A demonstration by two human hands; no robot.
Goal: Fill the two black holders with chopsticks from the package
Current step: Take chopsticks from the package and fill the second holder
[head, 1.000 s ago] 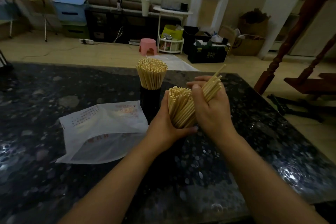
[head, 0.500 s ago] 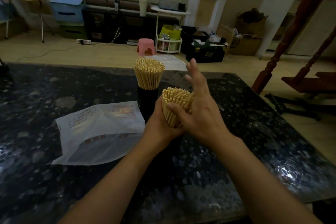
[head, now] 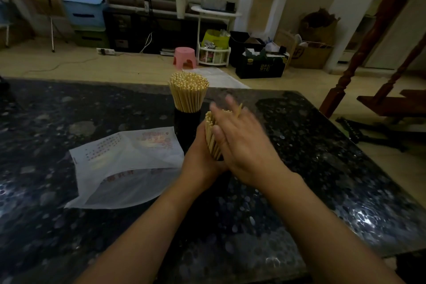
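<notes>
Pressing chopsticks between both hands

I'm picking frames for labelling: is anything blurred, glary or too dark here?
Head view: dim overall; right hand motion-blurred at the fingers; left hand and far chopstick bundle sharp; glare on the table at right; wide-angle bending at the edges.

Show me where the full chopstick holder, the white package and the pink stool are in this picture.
full chopstick holder (head: pixel 187 125), head view, on its black wall below the sticks
white package (head: pixel 129 168), head view, on the middle of the flat bag
pink stool (head: pixel 185 56), head view, on its front face
</notes>
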